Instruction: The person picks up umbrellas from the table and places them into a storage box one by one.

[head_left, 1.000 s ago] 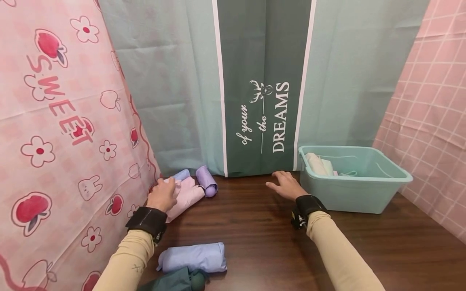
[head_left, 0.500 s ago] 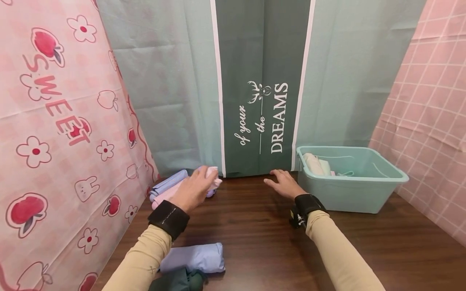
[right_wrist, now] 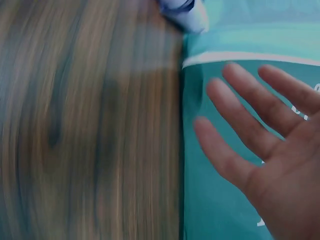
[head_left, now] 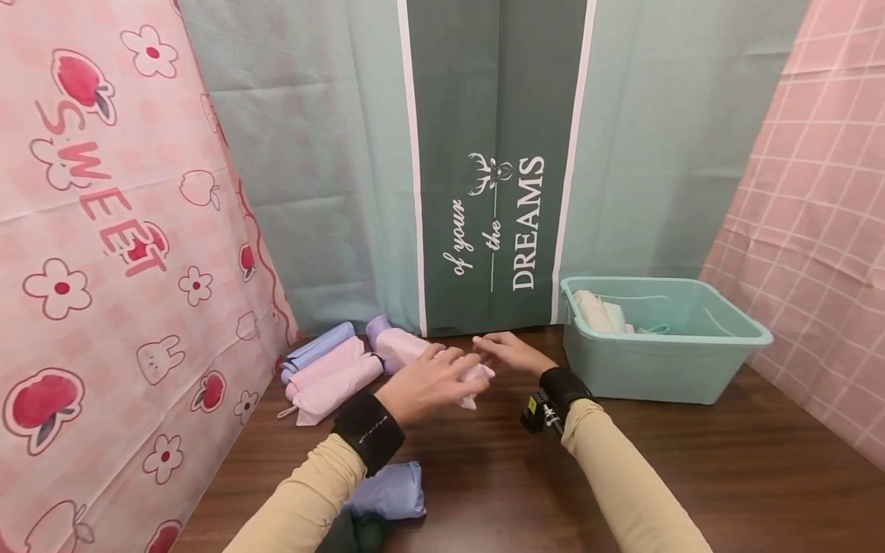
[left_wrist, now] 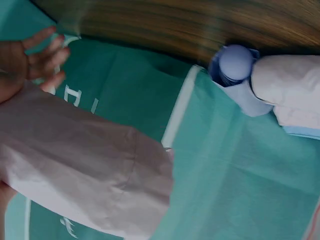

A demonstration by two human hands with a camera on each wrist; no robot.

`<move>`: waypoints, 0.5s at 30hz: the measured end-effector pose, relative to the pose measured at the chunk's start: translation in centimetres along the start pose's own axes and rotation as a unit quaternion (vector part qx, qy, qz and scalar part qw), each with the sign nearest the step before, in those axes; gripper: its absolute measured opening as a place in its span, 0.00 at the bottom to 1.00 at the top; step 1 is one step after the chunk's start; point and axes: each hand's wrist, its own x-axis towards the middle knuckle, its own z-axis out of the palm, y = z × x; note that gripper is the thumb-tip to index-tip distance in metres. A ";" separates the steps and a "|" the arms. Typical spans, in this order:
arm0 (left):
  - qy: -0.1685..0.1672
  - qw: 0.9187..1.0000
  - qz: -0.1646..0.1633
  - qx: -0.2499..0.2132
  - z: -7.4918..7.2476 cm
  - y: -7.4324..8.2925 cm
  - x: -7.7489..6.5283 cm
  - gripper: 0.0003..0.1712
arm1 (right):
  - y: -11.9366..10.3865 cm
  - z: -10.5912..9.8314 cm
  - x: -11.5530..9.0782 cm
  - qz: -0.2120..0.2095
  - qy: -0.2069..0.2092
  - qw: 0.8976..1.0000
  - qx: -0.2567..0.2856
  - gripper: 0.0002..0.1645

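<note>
My left hand grips a pink folded umbrella in its fabric sleeve, held over the table between the pile and my right hand. In the left wrist view this umbrella fills the lower left. My right hand has its fingers extended near the umbrella's right end; the right wrist view shows this hand with spread fingers and nothing in it. Left of the held umbrella lie a blue folded umbrella and two pink ones, one behind and one in front. A purple one is partly hidden.
A teal plastic bin stands at the right, with a cream bundle and other soft items inside. Near the front, a periwinkle folded umbrella and a dark green one lie under my left forearm. Printed curtains enclose the table.
My left hand has lifted a pink umbrella off the pile and carried it right. My right hand has shifted slightly left toward it.
</note>
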 end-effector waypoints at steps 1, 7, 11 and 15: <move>0.005 1.000 0.013 0.000 0.1 0.2 0.2 0.18 | -0.2 0.1 0.0 0.004 -0.016 1.000 0.027 0.28; 0.041 0.997 0.063 -0.026 0.7 1.0 1.2 0.19 | -1.1 0.6 0.3 0.036 -0.093 0.982 0.161 0.33; 0.043 0.996 0.082 -0.005 1.3 1.4 1.3 0.21 | -1.4 0.8 0.2 0.039 -0.149 0.961 0.229 0.26; 0.032 0.994 0.097 0.026 1.7 1.9 1.3 0.19 | -1.5 0.8 -0.1 0.047 -0.179 0.947 0.261 0.20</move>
